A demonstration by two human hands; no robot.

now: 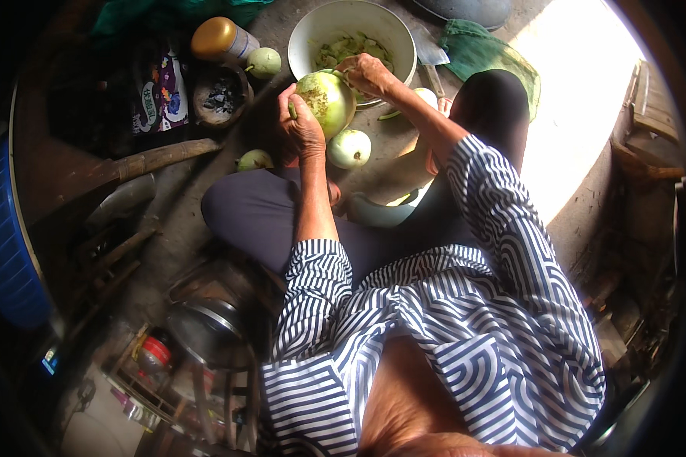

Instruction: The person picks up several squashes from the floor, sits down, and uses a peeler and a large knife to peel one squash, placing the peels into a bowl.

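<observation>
My left hand grips a large round green gourd with a brownish rough patch, its short stem sticking out between the fingers. At the gourd's upper right, my right hand has its fingers bunched against the skin; whatever is in them is hidden. Just beyond is a white basin with green peelings inside. A smaller pale green gourd lies on the floor below the held one. Another pale gourd lies partly behind my right forearm.
A cleaver and green mesh cloth lie right of the basin. To the left are a gold-lidded jar, a small gourd, a bowl of charred bits and a bamboo pole. Another gourd sits by my knee.
</observation>
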